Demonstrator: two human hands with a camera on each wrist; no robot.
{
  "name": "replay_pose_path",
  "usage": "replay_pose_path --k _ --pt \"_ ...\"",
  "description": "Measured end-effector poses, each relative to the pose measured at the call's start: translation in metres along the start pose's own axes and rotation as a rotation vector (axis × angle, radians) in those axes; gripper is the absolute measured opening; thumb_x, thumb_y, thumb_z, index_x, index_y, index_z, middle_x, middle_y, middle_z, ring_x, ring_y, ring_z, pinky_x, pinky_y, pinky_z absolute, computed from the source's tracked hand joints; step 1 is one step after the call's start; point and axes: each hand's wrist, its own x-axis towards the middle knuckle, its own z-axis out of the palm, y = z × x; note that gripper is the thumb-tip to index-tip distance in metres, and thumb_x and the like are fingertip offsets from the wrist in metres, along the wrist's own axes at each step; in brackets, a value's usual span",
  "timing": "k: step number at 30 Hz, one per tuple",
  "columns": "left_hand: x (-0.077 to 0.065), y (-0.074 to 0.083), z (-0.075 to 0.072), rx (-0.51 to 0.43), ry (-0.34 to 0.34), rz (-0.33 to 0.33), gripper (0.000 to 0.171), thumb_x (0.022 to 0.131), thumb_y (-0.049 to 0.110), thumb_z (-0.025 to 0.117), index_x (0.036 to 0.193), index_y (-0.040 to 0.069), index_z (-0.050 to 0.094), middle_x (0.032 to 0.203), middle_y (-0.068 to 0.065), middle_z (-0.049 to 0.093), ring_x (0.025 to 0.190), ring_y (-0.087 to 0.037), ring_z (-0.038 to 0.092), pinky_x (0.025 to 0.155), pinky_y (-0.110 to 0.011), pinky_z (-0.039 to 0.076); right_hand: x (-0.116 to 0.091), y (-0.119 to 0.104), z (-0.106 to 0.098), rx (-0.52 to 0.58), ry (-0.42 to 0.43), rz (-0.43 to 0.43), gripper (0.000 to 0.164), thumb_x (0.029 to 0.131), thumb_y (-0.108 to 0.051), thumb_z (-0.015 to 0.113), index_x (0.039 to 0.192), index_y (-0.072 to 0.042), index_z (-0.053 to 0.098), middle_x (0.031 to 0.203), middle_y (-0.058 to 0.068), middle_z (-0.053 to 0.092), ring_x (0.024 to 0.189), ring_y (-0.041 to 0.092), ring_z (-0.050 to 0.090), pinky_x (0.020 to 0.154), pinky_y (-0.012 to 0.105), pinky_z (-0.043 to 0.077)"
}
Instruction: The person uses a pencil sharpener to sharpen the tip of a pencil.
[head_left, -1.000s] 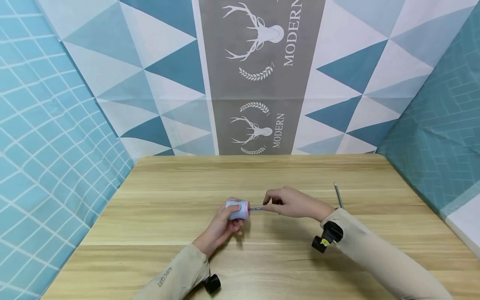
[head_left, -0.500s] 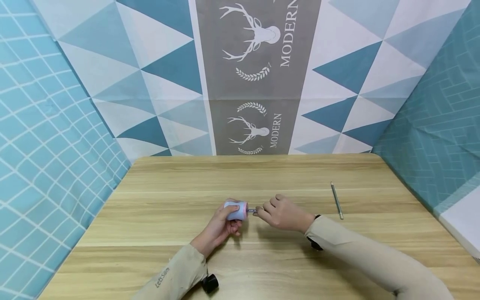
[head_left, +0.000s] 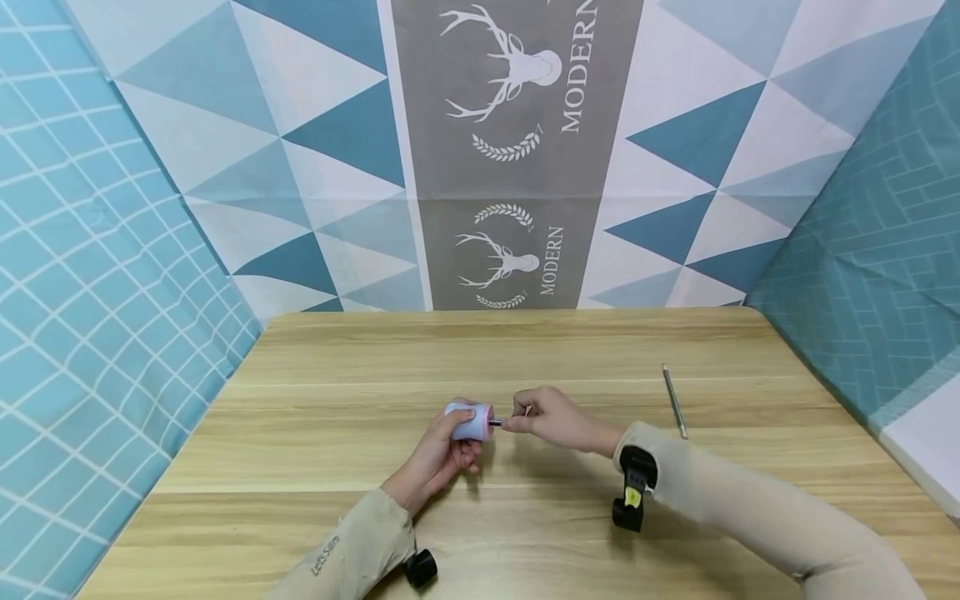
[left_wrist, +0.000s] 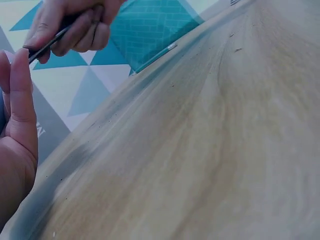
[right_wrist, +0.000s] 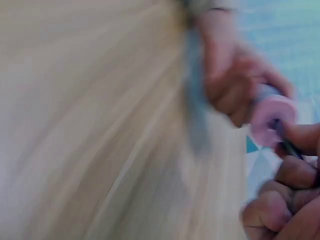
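My left hand [head_left: 441, 454] grips a light-blue pencil sharpener [head_left: 465, 422] around its body, pink end facing right. A dark pencil [head_left: 496, 423] goes into the hole in that pink end, and only a short length shows outside. My right hand [head_left: 561, 419] pinches the pencil close to the sharpener, between thumb and fingers. The right wrist view, partly blurred, shows the round pink face [right_wrist: 270, 120] with the pencil entering its central hole. Seen from the left wrist, the pencil shaft [left_wrist: 52, 42] runs back into the curled right fingers; the sharpener is mostly hidden there.
A second pencil [head_left: 674, 402] lies on the wooden table [head_left: 360, 358] to the right, beyond my right forearm. Patterned cloth walls [head_left: 337, 167] stand at the back and both sides. A white surface [head_left: 926, 442] borders the table's right edge.
My right hand has moved left toward the sharpener, and less of the pencil shows. Its wrist turned one way, then back. The left hand keeps holding the sharpener almost still.
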Motion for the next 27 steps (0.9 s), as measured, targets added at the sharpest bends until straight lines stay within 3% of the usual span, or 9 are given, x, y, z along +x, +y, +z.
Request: replay_pose_path --k 3,5,7,10,15,18,21,24,27 --pt "0.001 0.0 0.0 0.007 -0.014 0.021 0.026 0.094 0.02 0.049 0.116 0.008 0.044 0.059 0.0 0.061 0.043 -0.005 0.055 0.043 -0.023 0.053 0.006 0.002 -0.008 0.382 -0.107 0.283 0.021 0.098 -0.016 0.06 0.081 -0.003 0.056 0.048 -0.007 0.027 0.04 0.006 0.019 0.038 0.021 0.017" --pt "0.001 0.0 0.0 0.01 -0.026 0.038 0.024 0.094 0.019 0.05 0.115 0.008 0.045 0.059 0.0 0.061 0.043 -0.004 0.055 0.044 -0.023 0.054 0.009 0.005 -0.013 0.532 -0.181 0.405 0.019 0.1 -0.016 0.055 0.085 -0.005 0.056 0.047 -0.007 0.025 0.039 0.005 0.017 0.038 0.021 0.015" --pt "0.001 -0.001 0.0 0.016 -0.034 0.05 0.024 0.094 0.017 0.051 0.115 0.009 0.046 0.059 0.0 0.062 0.043 -0.004 0.056 0.044 -0.024 0.054 0.011 0.008 -0.016 0.602 -0.244 0.453 0.017 0.102 -0.016 0.051 0.091 -0.006 0.057 0.047 -0.008 0.026 0.037 0.004 0.019 0.037 0.02 0.015" --pt "0.001 -0.001 0.0 0.026 -0.034 0.058 0.024 0.094 0.017 0.051 0.116 0.008 0.046 0.059 0.0 0.062 0.043 -0.004 0.056 0.045 -0.024 0.055 0.011 0.011 -0.018 0.592 -0.277 0.43 0.018 0.102 -0.018 0.051 0.091 -0.004 0.056 0.048 -0.007 0.026 0.038 0.004 0.02 0.039 0.021 0.015" --pt "0.002 -0.001 0.001 0.034 -0.043 0.054 0.025 0.093 0.017 0.051 0.117 0.008 0.047 0.059 0.0 0.062 0.043 -0.004 0.055 0.045 -0.024 0.054 0.001 0.008 -0.029 0.446 -0.244 0.314 0.04 0.105 -0.031 0.045 0.103 0.007 0.057 0.052 -0.002 0.042 0.041 0.007 0.03 0.042 0.022 0.025" --pt "0.002 -0.001 0.001 0.026 -0.059 0.058 0.023 0.094 0.017 0.05 0.115 0.009 0.048 0.061 0.0 0.062 0.044 -0.004 0.055 0.045 -0.024 0.054 -0.009 0.003 -0.042 0.384 -0.264 0.278 0.054 0.106 -0.037 0.035 0.121 0.009 0.057 0.069 0.007 0.063 0.046 0.01 0.043 0.045 0.023 0.036" --pt "0.002 -0.001 0.002 0.029 -0.067 0.061 0.021 0.095 0.017 0.05 0.114 0.009 0.049 0.062 0.0 0.062 0.044 -0.004 0.055 0.046 -0.024 0.055 -0.018 -0.004 -0.05 0.255 -0.267 0.199 0.052 0.107 -0.032 0.033 0.129 0.009 0.056 0.089 0.014 0.07 0.055 0.014 0.055 0.049 0.026 0.046" --pt "0.003 0.0 0.001 0.03 -0.051 0.052 0.021 0.095 0.018 0.048 0.114 0.009 0.048 0.061 0.0 0.062 0.044 -0.004 0.054 0.045 -0.024 0.054 -0.025 -0.01 -0.045 -0.098 -0.214 -0.024 0.036 0.105 -0.022 0.046 0.124 0.004 0.063 0.096 0.011 0.07 0.064 0.012 0.06 0.055 0.024 0.051" --pt "0.002 0.0 0.0 0.031 -0.026 0.034 0.022 0.094 0.02 0.048 0.114 0.01 0.046 0.06 0.0 0.06 0.044 -0.004 0.053 0.045 -0.023 0.053 -0.026 -0.011 -0.032 -0.625 -0.115 -0.363 0.022 0.1 -0.015 0.059 0.114 -0.001 0.066 0.095 0.006 0.068 0.071 0.009 0.062 0.061 0.022 0.055"
